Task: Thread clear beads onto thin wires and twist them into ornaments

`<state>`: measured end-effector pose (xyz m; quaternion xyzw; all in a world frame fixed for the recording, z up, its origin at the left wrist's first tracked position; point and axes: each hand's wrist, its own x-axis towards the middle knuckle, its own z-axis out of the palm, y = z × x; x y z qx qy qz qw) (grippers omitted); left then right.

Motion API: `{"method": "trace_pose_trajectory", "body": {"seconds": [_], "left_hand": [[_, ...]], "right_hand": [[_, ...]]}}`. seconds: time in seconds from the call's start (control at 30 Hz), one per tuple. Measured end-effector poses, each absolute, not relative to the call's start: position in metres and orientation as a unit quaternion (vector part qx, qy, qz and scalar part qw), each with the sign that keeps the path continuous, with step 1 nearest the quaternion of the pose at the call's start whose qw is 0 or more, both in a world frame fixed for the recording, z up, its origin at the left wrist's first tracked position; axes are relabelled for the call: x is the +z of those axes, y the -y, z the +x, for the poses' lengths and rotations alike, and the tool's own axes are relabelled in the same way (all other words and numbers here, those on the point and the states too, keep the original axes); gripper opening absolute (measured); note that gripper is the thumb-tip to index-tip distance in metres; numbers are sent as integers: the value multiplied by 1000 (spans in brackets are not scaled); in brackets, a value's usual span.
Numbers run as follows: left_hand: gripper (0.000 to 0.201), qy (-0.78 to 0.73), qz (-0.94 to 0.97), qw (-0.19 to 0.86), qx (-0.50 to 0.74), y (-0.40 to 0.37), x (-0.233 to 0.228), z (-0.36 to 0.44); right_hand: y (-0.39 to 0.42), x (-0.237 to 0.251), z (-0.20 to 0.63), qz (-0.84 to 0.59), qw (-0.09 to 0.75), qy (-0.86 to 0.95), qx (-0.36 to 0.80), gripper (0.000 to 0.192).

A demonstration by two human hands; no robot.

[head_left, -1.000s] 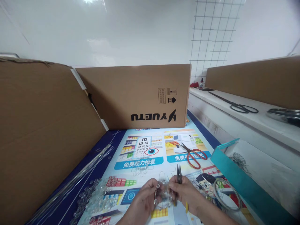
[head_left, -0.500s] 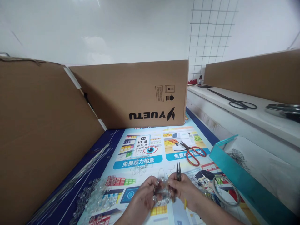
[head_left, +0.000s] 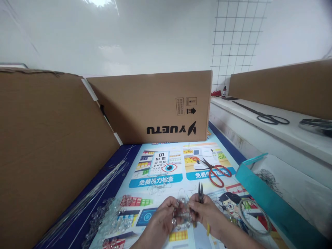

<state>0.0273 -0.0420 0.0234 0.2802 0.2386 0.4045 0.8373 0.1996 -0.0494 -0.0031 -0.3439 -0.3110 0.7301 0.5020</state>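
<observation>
Between my hands is a piece of bent wire strung with clear beads (head_left: 187, 225), a thin wire loop rising from its top. My left hand (head_left: 163, 216) is closed, its thumb and fingers pinching the left side of this beaded wire piece. My right hand (head_left: 207, 211) steadies the other side with thumb and forefinger. It also keeps a pair of needle-nose pliers (head_left: 200, 193) in the palm, dark jaws pointing away from me and slightly parted, a yellow handle end showing below. Fingers hide part of the beads and most of the pliers' handles.
Clear beads (head_left: 114, 218) lie heaped at left beside long straight wires (head_left: 88, 200). Red-handled scissors (head_left: 218, 174) rest ahead of my right hand, near a wire coil (head_left: 255, 216) and a teal-edged box (head_left: 280, 207). Cardboard panels (head_left: 155, 103) stand behind and left.
The whole view has shifted a little, so everything sits slightly farther right and lower. Both hands keep nearly the same grip on the beaded wire piece, and the pliers remain in my right hand.
</observation>
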Motion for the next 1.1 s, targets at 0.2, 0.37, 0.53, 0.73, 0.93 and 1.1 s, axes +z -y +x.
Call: {"method": "trace_pose_trajectory", "body": {"seconds": [0.2, 0.37, 0.53, 0.73, 0.93, 1.1], "left_hand": [[5, -223, 296, 844, 387, 40, 23, 28], [8, -248, 313, 831, 387, 43, 28, 31], [9, -268, 320, 823, 387, 45, 30, 31], [26, -245, 341, 821, 387, 38, 12, 31], [32, -238, 354, 817, 387, 29, -11, 29], [33, -230, 348, 825, 381, 33, -2, 30]], "right_hand": [[49, -3, 199, -327, 511, 307, 733, 23], [48, -2, 198, -341, 509, 308, 728, 24], [49, -2, 198, -341, 509, 304, 729, 25], [49, -3, 198, -335, 508, 308, 731, 25], [48, -3, 199, -327, 514, 307, 731, 24], [48, -3, 199, -330, 514, 304, 731, 23]]}}
